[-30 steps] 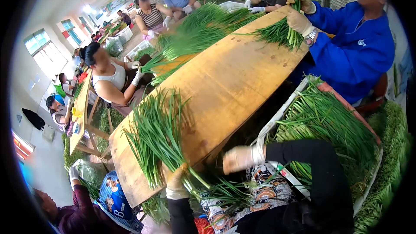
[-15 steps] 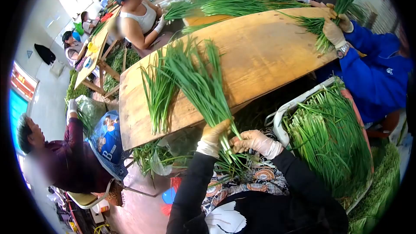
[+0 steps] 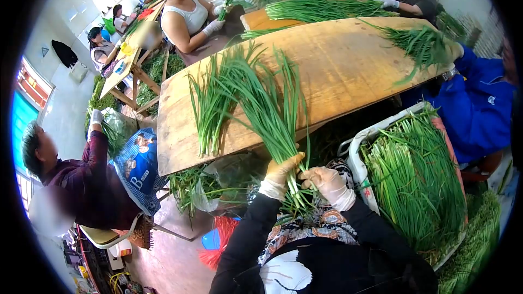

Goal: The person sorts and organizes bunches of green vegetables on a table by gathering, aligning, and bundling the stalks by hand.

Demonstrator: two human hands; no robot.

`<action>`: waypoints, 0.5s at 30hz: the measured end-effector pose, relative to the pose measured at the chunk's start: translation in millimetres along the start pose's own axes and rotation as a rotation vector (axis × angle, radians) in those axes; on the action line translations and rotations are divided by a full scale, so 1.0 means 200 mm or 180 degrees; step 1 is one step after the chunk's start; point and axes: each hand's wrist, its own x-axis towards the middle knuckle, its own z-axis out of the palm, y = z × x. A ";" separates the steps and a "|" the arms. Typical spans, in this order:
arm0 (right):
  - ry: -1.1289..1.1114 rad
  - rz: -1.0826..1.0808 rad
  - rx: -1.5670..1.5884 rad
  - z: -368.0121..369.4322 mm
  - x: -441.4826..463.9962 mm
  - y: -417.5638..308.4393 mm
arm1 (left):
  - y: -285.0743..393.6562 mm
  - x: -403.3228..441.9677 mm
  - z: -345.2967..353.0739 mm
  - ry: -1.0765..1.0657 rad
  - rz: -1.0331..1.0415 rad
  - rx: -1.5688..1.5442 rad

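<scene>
My gloved left hand [image 3: 283, 170] is wrapped round the lower stems of a bunch of garlic chives [image 3: 266, 117]. Their long green leaves reach up over the near edge of the wooden table [image 3: 348, 71], and the pale stem ends poke out below the fist. Right beside it, my gloved right hand [image 3: 327, 186] has its fingers closed at the stems, pinching a chive stalk at the bunch's right side. On the table to the left lies a second, smaller pile of chives [image 3: 210, 122].
At my right stands a white crate [image 3: 357, 166] packed with chives [image 3: 417, 179]. A co-worker in a blue sleeve [image 3: 476, 103] handles chives at the table's right end. Another person [image 3: 92, 179] sits at the left. More chives [image 3: 327, 8] lie across the far table.
My view has shifted slightly left. Both my hands stay at the bunch, the right one still pinching at its side. The blue-sleeved co-worker has lowered their bunch toward the table.
</scene>
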 end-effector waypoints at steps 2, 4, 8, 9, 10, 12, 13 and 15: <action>-0.0691 0.1461 0.2710 -0.02 0.00 -0.01 | -0.01 -0.02 -0.01 -0.0094 -0.0096 -0.0040; -0.0993 0.1674 0.2783 0.02 0.01 0.03 | -0.01 -0.05 0.00 -0.0096 -0.0197 -0.0031; 0.0142 0.1720 0.2906 0.06 -0.03 -0.02 | -0.01 -0.03 0.02 0.0102 0.0054 0.0133; 0.0217 0.1973 0.3097 0.03 -0.04 -0.06 | 0.01 -0.03 0.02 0.0351 0.0103 0.0307; 0.0288 0.2231 0.3283 0.02 -0.07 -0.08 | 0.03 -0.01 0.00 0.0524 0.0143 0.0320; -0.0454 0.2734 0.4417 0.13 -0.27 0.02 | 0.08 -0.02 -0.01 0.0423 0.0163 0.0474; -0.1628 0.1018 0.2548 0.31 -0.46 0.18 | 0.08 -0.01 -0.02 0.0430 0.0180 0.0468; -0.3414 -0.1162 0.0218 0.38 -0.57 0.26 | 0.08 0.02 -0.05 0.0231 0.0163 0.0539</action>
